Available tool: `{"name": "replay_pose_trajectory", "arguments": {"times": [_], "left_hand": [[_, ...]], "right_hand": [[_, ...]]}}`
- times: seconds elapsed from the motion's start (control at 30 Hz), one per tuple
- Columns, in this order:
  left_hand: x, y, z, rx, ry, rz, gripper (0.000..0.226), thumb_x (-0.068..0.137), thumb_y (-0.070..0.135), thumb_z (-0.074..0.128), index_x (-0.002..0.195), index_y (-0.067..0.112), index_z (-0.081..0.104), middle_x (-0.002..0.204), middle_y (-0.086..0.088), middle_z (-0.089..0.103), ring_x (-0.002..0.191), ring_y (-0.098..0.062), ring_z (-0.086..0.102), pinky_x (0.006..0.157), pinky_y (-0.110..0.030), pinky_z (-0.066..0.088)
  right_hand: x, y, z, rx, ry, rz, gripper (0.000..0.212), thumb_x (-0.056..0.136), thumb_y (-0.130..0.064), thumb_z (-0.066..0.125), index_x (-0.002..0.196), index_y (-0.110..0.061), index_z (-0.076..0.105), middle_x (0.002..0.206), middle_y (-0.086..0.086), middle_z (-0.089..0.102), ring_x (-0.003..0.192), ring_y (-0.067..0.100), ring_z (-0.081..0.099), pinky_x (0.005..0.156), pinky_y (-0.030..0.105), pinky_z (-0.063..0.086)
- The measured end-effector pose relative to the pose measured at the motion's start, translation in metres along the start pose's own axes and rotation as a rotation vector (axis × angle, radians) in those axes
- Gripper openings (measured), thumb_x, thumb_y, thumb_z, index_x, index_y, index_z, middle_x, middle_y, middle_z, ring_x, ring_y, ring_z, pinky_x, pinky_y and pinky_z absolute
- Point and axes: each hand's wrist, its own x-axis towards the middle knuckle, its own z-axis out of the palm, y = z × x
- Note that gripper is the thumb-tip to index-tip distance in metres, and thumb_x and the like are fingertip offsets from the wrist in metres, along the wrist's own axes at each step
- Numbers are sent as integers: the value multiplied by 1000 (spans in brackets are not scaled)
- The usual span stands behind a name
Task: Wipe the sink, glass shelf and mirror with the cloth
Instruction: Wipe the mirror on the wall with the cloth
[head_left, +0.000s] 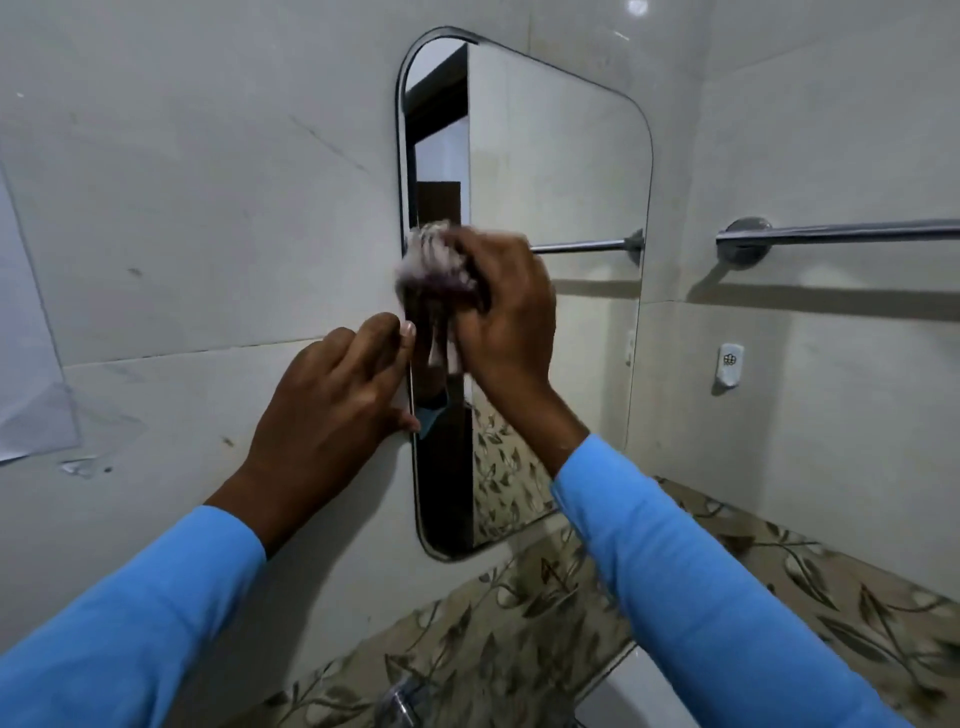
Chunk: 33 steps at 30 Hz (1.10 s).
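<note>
A tall mirror (561, 156) with rounded corners hangs on the pale tiled wall. My right hand (504, 306) is bunched around a whitish and purple cloth (431, 265) and presses it against the mirror's left part, at mid height; the cloth is blurred. My left hand (337, 405) lies flat on the wall beside the mirror's left edge, fingers spread, fingertips touching the frame. Both sleeves are blue. The white rim of the sink (623, 691) shows at the bottom, partly hidden by my right arm. No glass shelf is in view.
A chrome towel rail (831, 234) sticks out from the right wall. Below it sits a small white wall fitting (730, 364). A leaf-patterned tile band (779, 561) runs under the mirror. A chrome tap top (400, 701) shows at the bottom edge.
</note>
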Motion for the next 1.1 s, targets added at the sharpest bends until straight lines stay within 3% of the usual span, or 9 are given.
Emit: {"name": "replay_pose_trajectory", "arguments": {"times": [0.07, 0.17, 0.3, 0.43, 0.57, 0.67, 0.77, 0.93, 1.1], "left_hand": [[0, 1, -2, 3, -11, 0, 86, 72, 50, 82, 133, -4, 57, 127, -21, 57, 83, -33, 52, 72, -42, 42], [1, 1, -4, -9, -21, 0, 87, 70, 50, 82, 133, -5, 58, 125, -21, 58, 82, -33, 55, 70, -41, 48], [0, 0, -3, -15, -25, 13, 84, 75, 48, 78, 134, -7, 56, 127, -23, 57, 86, -34, 56, 70, -43, 51], [-1, -1, -1, -7, -12, 14, 84, 72, 43, 84, 133, -7, 56, 126, -23, 57, 83, -34, 56, 68, -42, 50], [-1, -1, -1, -72, 19, 10, 69, 79, 38, 79, 129, -2, 56, 128, -22, 54, 85, -34, 51, 69, -44, 46], [0, -1, 0, -84, 20, 5, 67, 80, 44, 69, 128, -1, 56, 128, -21, 53, 86, -33, 48, 70, -44, 45], [0, 0, -1, -61, -7, -5, 77, 78, 44, 79, 133, -5, 56, 127, -21, 54, 86, -34, 51, 69, -42, 47], [1, 0, -3, -55, -33, -8, 85, 72, 46, 83, 133, -6, 56, 126, -22, 56, 83, -35, 55, 69, -43, 49], [0, -2, 0, -33, -7, 5, 76, 83, 51, 65, 134, -5, 56, 127, -20, 53, 84, -32, 49, 69, -41, 47]], "right_hand": [[27, 26, -3, -39, 133, 73, 62, 71, -5, 53, 130, -21, 65, 120, 5, 64, 108, 28, 62, 86, 49, 54], [38, 96, -25, -113, 290, 394, 52, 80, -10, 58, 130, -23, 65, 121, 5, 64, 111, 24, 63, 92, 40, 54], [-34, 134, -43, -164, 284, 687, 46, 87, -21, 69, 133, -21, 63, 126, 7, 64, 115, 29, 62, 97, 37, 50], [-108, 69, -25, -86, 150, 474, 53, 80, 1, 61, 129, -19, 62, 125, 1, 61, 115, 21, 58, 97, 43, 52], [-92, -4, -2, -23, -47, 144, 55, 75, -6, 55, 128, -20, 64, 121, 1, 63, 108, 26, 58, 86, 45, 49], [-42, -3, -2, -38, -15, 104, 62, 71, -5, 52, 128, -24, 65, 122, 1, 63, 107, 29, 58, 85, 47, 49], [0, 49, -15, -35, 157, 225, 58, 73, 0, 55, 125, -21, 67, 120, 2, 65, 109, 26, 62, 91, 45, 53], [14, 154, -53, -125, 219, 605, 49, 81, -8, 60, 126, -25, 66, 124, 2, 64, 113, 21, 63, 91, 18, 43], [-59, 219, -72, -110, 132, 822, 47, 81, -33, 68, 128, -29, 61, 126, 0, 66, 115, 21, 64, 102, 38, 51]]}}
